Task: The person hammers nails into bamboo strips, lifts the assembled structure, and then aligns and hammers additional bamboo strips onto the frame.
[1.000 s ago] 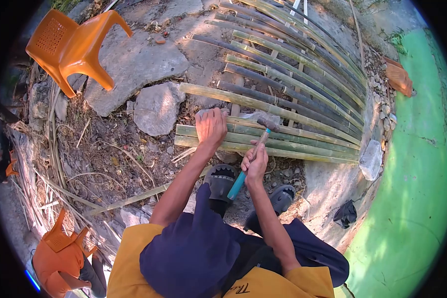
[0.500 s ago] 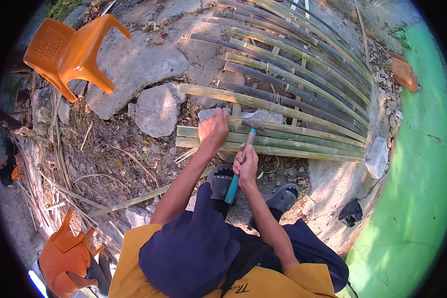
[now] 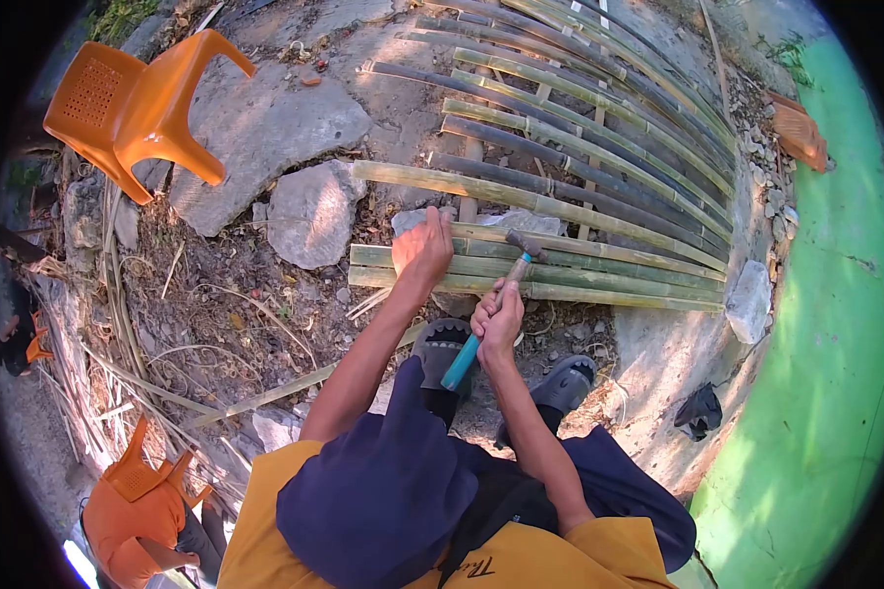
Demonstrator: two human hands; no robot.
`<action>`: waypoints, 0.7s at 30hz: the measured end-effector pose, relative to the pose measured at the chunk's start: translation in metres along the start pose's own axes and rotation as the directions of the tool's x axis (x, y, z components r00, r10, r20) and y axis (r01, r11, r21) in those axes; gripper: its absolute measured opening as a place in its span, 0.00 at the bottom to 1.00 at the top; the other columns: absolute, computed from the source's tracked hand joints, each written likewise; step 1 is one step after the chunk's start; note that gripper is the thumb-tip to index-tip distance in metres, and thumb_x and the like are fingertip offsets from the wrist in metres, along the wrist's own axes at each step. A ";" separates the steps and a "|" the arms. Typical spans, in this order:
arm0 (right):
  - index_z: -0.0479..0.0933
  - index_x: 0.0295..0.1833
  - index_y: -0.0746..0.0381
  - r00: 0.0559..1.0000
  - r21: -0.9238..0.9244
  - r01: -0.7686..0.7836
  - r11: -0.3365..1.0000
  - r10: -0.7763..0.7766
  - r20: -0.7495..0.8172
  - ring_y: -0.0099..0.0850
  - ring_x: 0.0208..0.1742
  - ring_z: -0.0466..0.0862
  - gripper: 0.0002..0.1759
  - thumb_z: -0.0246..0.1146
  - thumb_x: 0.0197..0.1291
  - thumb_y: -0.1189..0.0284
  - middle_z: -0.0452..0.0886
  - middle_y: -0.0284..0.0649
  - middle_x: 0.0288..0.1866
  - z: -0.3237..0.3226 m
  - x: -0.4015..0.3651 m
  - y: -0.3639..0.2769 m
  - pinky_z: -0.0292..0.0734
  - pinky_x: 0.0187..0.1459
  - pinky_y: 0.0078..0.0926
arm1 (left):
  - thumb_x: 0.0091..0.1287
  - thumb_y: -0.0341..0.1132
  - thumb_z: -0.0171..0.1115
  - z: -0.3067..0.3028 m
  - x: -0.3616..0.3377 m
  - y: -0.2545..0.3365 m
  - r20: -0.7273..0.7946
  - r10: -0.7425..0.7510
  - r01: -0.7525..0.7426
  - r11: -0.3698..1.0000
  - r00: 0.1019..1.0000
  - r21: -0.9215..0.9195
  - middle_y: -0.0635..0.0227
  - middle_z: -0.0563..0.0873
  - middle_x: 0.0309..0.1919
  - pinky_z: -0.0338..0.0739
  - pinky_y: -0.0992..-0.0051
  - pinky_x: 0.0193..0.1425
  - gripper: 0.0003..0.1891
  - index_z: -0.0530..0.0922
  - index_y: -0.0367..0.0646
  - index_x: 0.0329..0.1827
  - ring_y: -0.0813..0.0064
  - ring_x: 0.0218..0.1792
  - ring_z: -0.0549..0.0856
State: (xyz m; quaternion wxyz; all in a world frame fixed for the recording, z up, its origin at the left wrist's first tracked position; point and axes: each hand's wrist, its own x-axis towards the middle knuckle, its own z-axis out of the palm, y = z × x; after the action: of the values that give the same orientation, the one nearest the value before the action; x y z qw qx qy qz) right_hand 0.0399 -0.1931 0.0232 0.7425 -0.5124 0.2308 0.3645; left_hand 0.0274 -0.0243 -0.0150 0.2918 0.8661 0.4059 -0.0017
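My right hand [image 3: 498, 319] is wrapped round a hammer [image 3: 461, 363] with a turquoise grip. The hammer's dark head lies up and to the right, over the nearest bamboo slats [image 3: 580, 270]. At the left end of these slats, my left hand [image 3: 422, 250] has its fingers pressed together beside the end of the uppermost one. Whatever those fingertips pinch, if anything, is hidden. Beyond, several more split bamboo slats [image 3: 550, 208] lie side by side across crosspieces [image 3: 471, 152], fanning away from me.
An orange plastic chair [image 3: 152, 108] stands at upper left, near flat stones [image 3: 314, 214]. A person in an orange top [image 3: 133, 520] is at lower left by another orange chair [image 3: 133, 476]. Bamboo strips litter the left ground. A pale stone [image 3: 748, 302] sits beside a green surface [image 3: 835, 324].
My right hand has moved slightly right, and the hammer head has swung to the right and a little up. My left hand stays at the slat end.
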 end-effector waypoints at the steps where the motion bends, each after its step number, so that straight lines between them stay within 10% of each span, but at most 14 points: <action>1: 0.68 0.49 0.55 0.993 -0.074 -0.085 0.994 0.091 0.079 0.15 0.15 0.59 0.20 0.45 0.85 0.50 0.61 0.26 0.24 -0.001 0.003 -0.001 0.55 0.13 0.17 | 0.84 0.51 0.40 0.000 0.001 0.000 -0.002 0.003 -0.003 1.000 1.000 0.011 0.46 0.88 0.28 0.80 0.41 0.35 0.19 0.71 0.45 0.46 0.38 0.30 0.88; 21: 0.67 0.48 0.53 0.995 -0.111 -0.078 0.991 0.083 0.046 0.15 0.15 0.59 0.18 0.45 0.85 0.51 0.61 0.25 0.24 0.009 0.007 -0.003 0.54 0.13 0.17 | 0.84 0.51 0.41 0.003 0.002 -0.003 -0.025 0.007 -0.007 1.000 1.000 0.020 0.47 0.87 0.26 0.79 0.44 0.31 0.19 0.70 0.45 0.46 0.40 0.27 0.87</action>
State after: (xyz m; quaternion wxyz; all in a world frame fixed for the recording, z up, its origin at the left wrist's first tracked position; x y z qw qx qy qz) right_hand 0.0461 -0.1834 0.0233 0.7039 -0.5328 0.2122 0.4192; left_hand 0.0270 -0.0231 -0.0192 0.2783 0.8702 0.4064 0.0061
